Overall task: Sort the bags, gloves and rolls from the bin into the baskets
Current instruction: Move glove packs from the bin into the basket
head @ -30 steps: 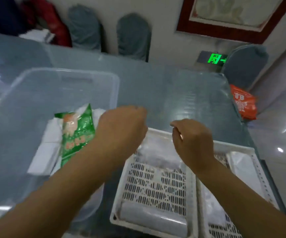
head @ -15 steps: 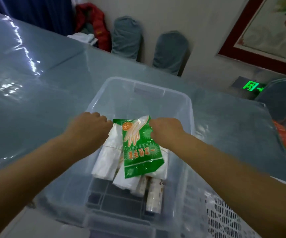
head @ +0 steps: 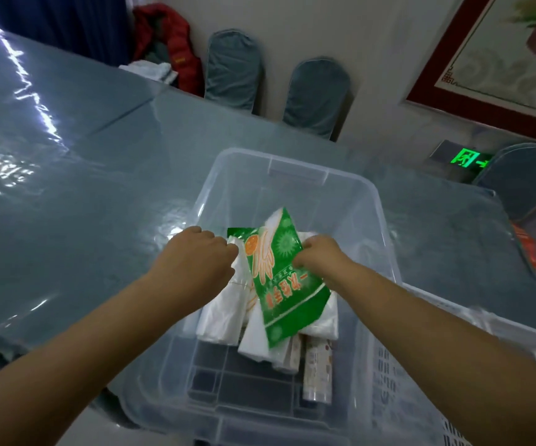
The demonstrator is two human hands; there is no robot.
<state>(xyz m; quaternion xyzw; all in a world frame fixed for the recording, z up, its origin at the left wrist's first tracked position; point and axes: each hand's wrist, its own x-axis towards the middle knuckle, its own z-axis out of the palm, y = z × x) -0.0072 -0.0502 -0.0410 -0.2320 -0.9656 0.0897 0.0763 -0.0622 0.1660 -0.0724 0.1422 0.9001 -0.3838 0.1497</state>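
Compared with half a second ago, the green glove packet [head: 287,284] has tilted up: its far end now stands higher above the pile and a second green edge shows behind it, where earlier it lay flatter on the white bags. Both hands have stayed inside the clear bin [head: 295,175], and the view has barely shifted.

The right hand [head: 319,257] has a narrow grip, fingers curled and pinching the packet's right edge near its middle, so most of the packet hangs to the left of and nearer than that grip. The left hand [head: 200,262] is curled too, its knuckles against the far end of the folded white bags [head: 220,317] just left of the packet; it appears to pinch the top of those bags, though the fingertips are hidden.

The packet rests over the white bags in the middle of the bin. A printed roll [head: 317,368] lies on the bin floor, nearer than the packet and slightly right. The bin stands on the blue-grey tabletop [head: 83,204]. The white slotted basket [head: 453,317] sits just right of the bin.
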